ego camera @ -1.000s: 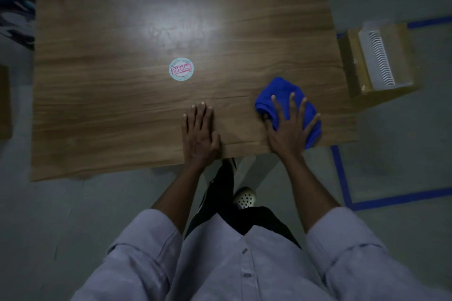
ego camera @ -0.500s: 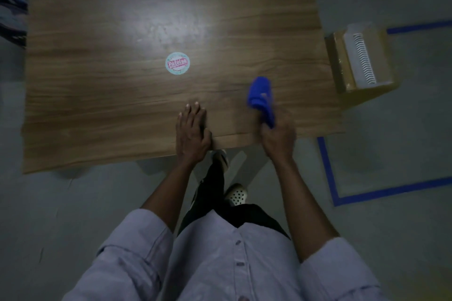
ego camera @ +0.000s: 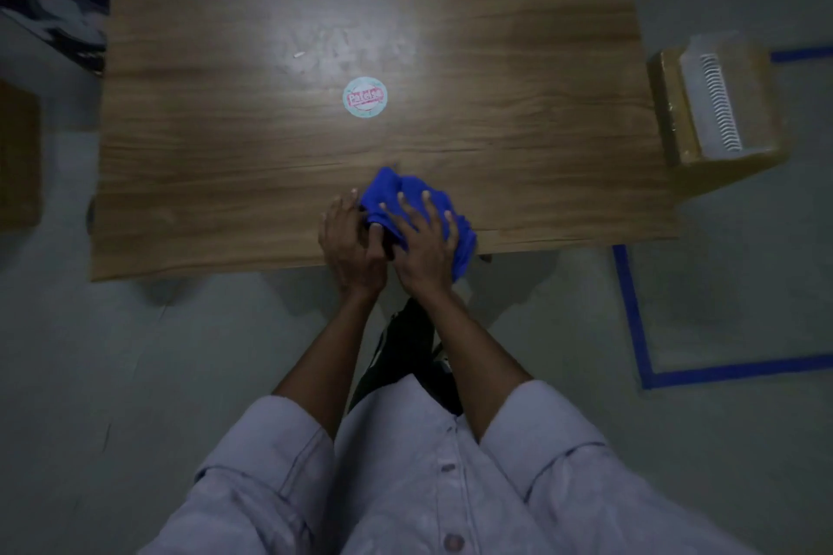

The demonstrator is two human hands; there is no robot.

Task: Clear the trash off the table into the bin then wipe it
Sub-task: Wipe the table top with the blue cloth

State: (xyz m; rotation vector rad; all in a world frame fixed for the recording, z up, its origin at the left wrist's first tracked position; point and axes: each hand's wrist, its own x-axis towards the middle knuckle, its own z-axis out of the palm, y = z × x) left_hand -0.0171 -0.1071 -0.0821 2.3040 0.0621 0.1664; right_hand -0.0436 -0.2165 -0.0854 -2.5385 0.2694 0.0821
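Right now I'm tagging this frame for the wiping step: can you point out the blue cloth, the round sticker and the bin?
blue cloth (ego camera: 408,187): head view, bunched top fold beyond the fingers.
round sticker (ego camera: 365,97): head view, centre of its printed face.
bin (ego camera: 671,113): head view, left side wall.

- Shirt: pale lavender-grey, button-front, small round buttons ran down the placket.
- Sleeves: rolled up to about the elbow, thick folded cuffs, stitched seams visible; forearms bare.
- Trousers: dark, near black, seen between the forearms.
- Left hand and right hand: bare, no gloves, rings or watch visible.
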